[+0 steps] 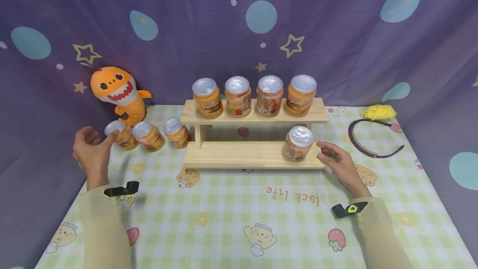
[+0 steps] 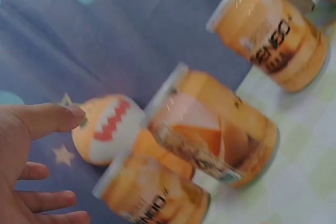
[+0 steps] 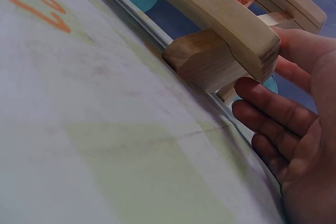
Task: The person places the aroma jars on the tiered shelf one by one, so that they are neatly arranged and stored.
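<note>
Two tiers of a wooden shelf (image 1: 254,155) stand at twelve o'clock on the checked tablecloth (image 1: 239,219): four orange jars with foil lids on top, one jar (image 1: 298,143) below at the two o'clock end. Its contents show only as orange. My right hand (image 1: 337,165) lies relaxed and empty beside the shelf end, fingers loose. At ten o'clock three jars stand by the shark plush (image 1: 119,92); my left hand (image 1: 91,150) is spread, fingertip at the nearest jar (image 1: 121,134), grasping nothing. A careless nudge would likely topple those crowded jars
</note>
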The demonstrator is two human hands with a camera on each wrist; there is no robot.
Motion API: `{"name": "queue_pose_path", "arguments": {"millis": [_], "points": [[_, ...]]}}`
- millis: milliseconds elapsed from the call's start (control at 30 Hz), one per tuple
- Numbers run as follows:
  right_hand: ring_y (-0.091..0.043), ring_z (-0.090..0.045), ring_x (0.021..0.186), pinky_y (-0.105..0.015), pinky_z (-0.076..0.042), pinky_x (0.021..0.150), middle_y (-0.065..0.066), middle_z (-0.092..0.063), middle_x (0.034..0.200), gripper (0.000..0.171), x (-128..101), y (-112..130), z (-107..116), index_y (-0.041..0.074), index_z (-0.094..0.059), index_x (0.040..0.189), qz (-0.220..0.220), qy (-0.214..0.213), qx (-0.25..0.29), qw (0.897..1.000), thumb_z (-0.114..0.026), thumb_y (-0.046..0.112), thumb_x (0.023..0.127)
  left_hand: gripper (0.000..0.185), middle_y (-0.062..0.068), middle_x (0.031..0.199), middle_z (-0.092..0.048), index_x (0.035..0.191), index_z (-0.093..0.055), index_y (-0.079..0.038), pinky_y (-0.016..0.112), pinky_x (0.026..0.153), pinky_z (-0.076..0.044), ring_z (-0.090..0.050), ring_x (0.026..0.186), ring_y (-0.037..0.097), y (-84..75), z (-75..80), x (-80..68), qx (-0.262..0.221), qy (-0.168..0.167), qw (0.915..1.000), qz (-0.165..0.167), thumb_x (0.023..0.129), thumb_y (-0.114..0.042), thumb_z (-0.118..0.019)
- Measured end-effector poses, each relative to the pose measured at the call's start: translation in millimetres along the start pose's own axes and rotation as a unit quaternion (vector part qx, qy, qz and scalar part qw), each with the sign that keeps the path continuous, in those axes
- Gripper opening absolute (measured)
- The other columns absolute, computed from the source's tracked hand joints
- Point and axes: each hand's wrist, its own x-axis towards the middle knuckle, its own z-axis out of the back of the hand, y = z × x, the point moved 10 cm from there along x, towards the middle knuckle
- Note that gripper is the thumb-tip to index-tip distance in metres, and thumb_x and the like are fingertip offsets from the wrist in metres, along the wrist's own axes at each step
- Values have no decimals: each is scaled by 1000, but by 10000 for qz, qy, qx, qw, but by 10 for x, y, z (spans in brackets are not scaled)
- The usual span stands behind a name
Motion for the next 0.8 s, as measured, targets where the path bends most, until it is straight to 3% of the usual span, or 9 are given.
{"name": "queue_pose_path", "arguments": {"millis": [100,267,433,600,800], "points": [[11,-56,105,-7,-42,91,33,-58,116,44,0,7,-3,0,-56,137,50,17,35,10000,-64,20,99,71,-8,137,-57,142,-50,-30,23,104,-44,-55,115,9,139,-84,90,-21,156,9996,227,78,-34,-82],[12,-56,105,-6,-42,91,33,-57,116,43,1,4,5,1,-56,136,51,-6,-8,10000,-64,21,99,77,-10,128,-52,145,-46,-28,19,90,-41,-47,103,2,313,-286,230,-202,479,9978,423,78,-28,-83],[12,-56,106,-6,-43,91,33,-57,116,44,0,2,4,1,-56,136,28,0,-5,10000,-64,22,99,86,-9,136,-51,148,-42,-31,23,98,-42,-47,110,2,410,-452,299,-198,694,9949,711,75,-39,-86],[12,-56,105,-6,-43,90,33,-58,115,43,-9,8,13,-1,-56,136,66,-36,15,10000,-64,20,99,84,-9,133,-50,147,-43,-25,24,102,-41,-46,111,1,376,-541,332,-313,708,9956,521,76,-38,-85],[10,-57,104,-6,-46,89,31,-59,115,44,0,7,10,-2,-56,136,87,-11,150,9998,-64,19,98,78,-11,134,-51,146,-46,-23,25,109,-40,-46,113,0,413,-572,365,-469,608,9951,617,79,-34,-84]]}}
